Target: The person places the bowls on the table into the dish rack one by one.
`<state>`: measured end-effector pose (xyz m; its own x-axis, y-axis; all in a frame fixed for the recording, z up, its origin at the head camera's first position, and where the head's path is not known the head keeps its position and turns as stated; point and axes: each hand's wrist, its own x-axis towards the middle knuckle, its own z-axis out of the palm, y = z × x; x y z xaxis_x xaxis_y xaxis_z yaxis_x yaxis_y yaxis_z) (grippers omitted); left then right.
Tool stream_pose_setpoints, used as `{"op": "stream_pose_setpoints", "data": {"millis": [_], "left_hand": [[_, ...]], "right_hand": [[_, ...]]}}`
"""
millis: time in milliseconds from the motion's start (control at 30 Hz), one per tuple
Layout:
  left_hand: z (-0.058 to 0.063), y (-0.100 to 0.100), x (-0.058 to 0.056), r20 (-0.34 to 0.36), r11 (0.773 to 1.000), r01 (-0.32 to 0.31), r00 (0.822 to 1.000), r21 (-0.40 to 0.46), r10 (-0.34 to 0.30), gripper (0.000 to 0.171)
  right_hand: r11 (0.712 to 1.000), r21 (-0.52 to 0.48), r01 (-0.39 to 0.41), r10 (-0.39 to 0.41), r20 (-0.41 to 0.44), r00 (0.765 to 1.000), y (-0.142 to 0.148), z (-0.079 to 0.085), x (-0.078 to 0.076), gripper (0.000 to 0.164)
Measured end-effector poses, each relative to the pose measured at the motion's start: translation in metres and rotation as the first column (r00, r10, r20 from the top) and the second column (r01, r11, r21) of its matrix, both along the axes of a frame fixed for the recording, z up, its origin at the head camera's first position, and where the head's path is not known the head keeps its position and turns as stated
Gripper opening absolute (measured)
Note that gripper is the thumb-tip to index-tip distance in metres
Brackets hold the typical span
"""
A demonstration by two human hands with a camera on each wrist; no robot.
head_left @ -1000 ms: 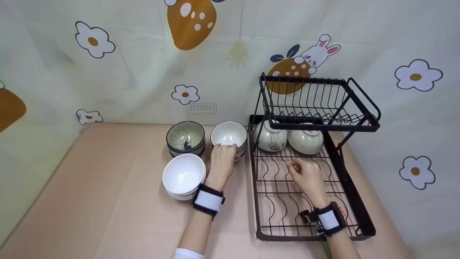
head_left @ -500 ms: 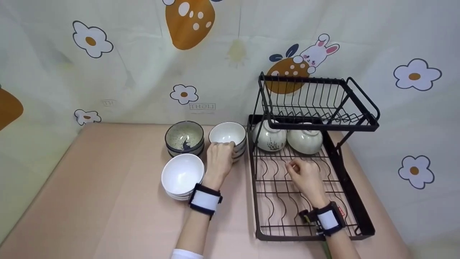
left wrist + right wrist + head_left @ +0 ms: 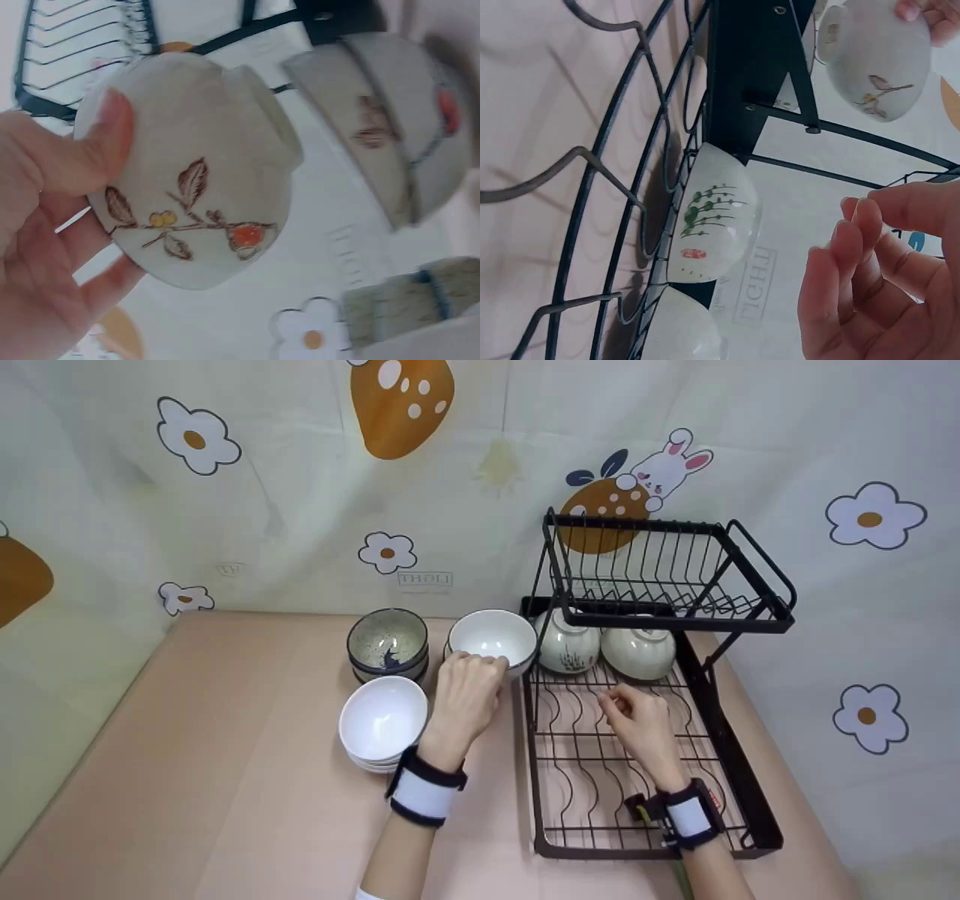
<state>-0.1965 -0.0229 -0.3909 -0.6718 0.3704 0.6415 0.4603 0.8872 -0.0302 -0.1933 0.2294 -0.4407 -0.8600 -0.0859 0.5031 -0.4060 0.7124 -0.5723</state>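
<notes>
My left hand [image 3: 466, 697] grips the rim of a white bowl [image 3: 493, 634], thumb on its outside and fingers within. In the left wrist view this bowl [image 3: 187, 180] has a painted branch with brown leaves and is clear of the nested matching bowls [image 3: 390, 127]. My right hand [image 3: 641, 727] hangs over the lower tier of the black dish rack [image 3: 750, 780]. Its fingers [image 3: 847, 262] are loosely bent with nothing between them. Two pale bowls, one with a plant motif [image 3: 570, 649] and a plainer one [image 3: 637, 651], sit upside down at the rack's back.
Left of the held bowl stands a stack of speckled, dark-rimmed bowls [image 3: 388, 641]. In front of that is a stack of plain white bowls [image 3: 382, 720], close to my left wrist. The rack's upper tier [image 3: 667, 622] overhangs the back of the lower one.
My left hand has lifted the top white bowl off its stack and moved it slightly right, toward the rack. My right hand has stayed nearly still.
</notes>
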Motion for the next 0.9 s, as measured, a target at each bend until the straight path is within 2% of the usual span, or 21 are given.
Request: {"op": "stream_pose_setpoints", "data": {"millis": [133,233,333,533,667,767,900], "left_hand": [[0.012,0.004,0.014,0.001,0.998,0.049,0.999,-0.028,-0.049,0.021],[0.018,0.007,0.023,0.021,0.994,0.095,0.995,-0.055,-0.094,0.022],[0.021,0.013,0.028,0.034,0.987,0.128,0.992,-0.095,-0.126,0.024],[0.019,0.026,0.032,0.039,0.966,0.176,0.984,-0.188,-0.171,0.024],[0.015,0.034,0.034,0.025,0.948,0.218,0.976,-0.233,-0.218,0.024],[0.012,0.04,0.034,0.017,0.936,0.251,0.967,-0.247,-0.255,0.022],[0.01,0.048,0.035,0.044,0.922,0.26,0.965,-0.286,-0.259,0.017]], "right_hand": [[0.994,-0.097,-0.041,0.05,0.089,0.995,0.0,0.004,0.001,0.009],[0.977,-0.207,-0.042,0.084,0.2,0.976,0.0,0.011,0.004,0.014],[0.955,-0.295,-0.021,0.108,0.281,0.954,-0.001,0.019,0.007,0.021],[0.926,-0.377,0.006,0.148,0.379,0.913,-0.003,0.03,0.013,0.034],[0.885,-0.466,-0.016,0.244,0.434,0.867,-0.003,0.033,0.015,0.046],[0.855,-0.517,-0.041,0.322,0.466,0.824,-0.005,0.033,0.017,0.055],[0.802,-0.595,-0.057,0.414,0.484,0.771,-0.009,0.031,0.019,0.058]]}}
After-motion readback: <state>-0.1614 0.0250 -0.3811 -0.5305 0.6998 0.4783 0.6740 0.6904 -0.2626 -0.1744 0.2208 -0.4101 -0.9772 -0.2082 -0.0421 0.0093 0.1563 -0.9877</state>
